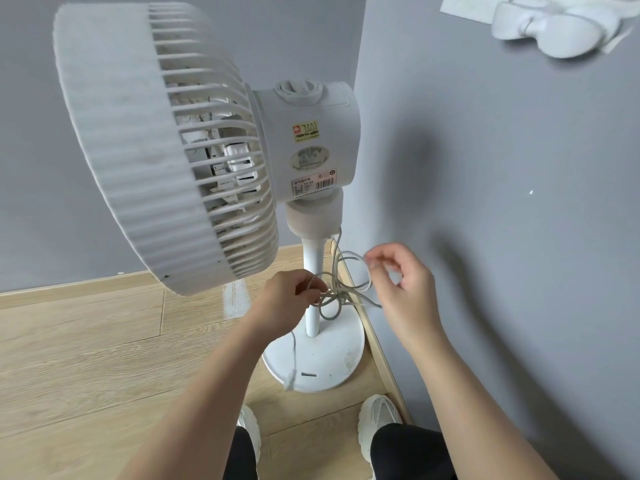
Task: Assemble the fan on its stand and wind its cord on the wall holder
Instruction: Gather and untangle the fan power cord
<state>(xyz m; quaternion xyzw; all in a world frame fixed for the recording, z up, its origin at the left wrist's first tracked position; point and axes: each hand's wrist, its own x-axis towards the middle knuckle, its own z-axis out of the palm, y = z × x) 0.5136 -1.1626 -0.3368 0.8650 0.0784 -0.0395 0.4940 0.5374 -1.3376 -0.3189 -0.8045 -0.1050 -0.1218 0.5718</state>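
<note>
Grey walls [485, 168] meet in a corner over a wood floor [86, 341], and the fan [145, 143] sits mounted on its stand [313, 251], looming above the left hand [287, 299]. That hand's curled fingers pinch the tangled cord [341, 292] in front of the stand; the right hand [405, 282], just beside, pinches a loop between thumb and forefinger. The plug [289, 379] dangles below the left wrist, over the base [322, 362]. The wall holder [554, 29] sits high above the right hand, well apart from the cord

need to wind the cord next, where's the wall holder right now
The wall holder is at the head view's top right, on the grey wall, above and right of the fan head.
</note>
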